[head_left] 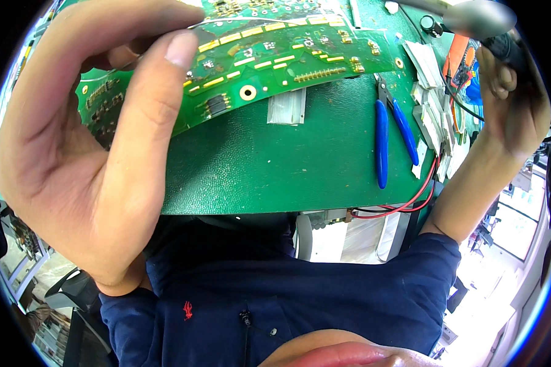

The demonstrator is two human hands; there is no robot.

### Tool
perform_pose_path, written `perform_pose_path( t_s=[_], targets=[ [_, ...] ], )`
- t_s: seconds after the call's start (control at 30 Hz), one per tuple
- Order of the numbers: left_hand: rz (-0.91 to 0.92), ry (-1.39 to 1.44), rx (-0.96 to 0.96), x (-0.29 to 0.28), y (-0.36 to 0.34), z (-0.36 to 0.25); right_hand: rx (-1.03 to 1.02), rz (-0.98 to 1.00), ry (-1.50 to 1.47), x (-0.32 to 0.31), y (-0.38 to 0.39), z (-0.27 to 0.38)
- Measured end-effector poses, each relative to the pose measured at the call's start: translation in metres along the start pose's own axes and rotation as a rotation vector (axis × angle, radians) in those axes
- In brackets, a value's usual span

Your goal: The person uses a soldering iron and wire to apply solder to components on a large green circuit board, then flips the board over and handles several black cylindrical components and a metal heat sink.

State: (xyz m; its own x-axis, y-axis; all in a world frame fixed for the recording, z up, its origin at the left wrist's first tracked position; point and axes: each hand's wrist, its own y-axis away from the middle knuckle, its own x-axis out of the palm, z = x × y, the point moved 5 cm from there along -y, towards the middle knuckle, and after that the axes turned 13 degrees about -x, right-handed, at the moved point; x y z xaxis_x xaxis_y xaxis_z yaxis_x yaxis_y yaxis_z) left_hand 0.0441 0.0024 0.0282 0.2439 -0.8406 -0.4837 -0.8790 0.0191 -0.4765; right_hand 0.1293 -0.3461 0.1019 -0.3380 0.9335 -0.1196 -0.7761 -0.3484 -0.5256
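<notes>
My left hand [110,140], at the upper left, has thumb and index finger closed on a thin pale wire [226,22] running over a green circuit board [266,79]; the other fingers are partly hidden. The board carries gold pads, small components and a ringed hole, and is raised at an angle over the green mat [269,171]. At the upper right my right hand [502,92] is closed around a black-handled tool [502,52], whose metal front part is blurred and points leftward above the board's right end.
Blue-handled cutters [382,140] lie right of the board. Beside them are a pile of pale metallic strips [428,73], red and black wires [419,196] and an orange item [456,58]. Another pale strip [284,107] shows under the board.
</notes>
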Motion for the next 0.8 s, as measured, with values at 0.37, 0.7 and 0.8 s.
perform_pose_path(
  t_s=[0.37,0.7,0.8],
  targets=[
    [-0.066,0.14,-0.128,0.003,0.0,-0.006,-0.019,-0.236,0.047,0.034,-0.013,-0.006],
    [-0.196,0.122,0.025,-0.008,-0.003,-0.012,-0.001,-0.321,0.217,0.022,-0.007,-0.019],
    [-0.24,-0.014,0.025,-0.024,0.004,-0.023,-0.061,-0.3,0.179,0.035,-0.016,-0.009]
  ],
)
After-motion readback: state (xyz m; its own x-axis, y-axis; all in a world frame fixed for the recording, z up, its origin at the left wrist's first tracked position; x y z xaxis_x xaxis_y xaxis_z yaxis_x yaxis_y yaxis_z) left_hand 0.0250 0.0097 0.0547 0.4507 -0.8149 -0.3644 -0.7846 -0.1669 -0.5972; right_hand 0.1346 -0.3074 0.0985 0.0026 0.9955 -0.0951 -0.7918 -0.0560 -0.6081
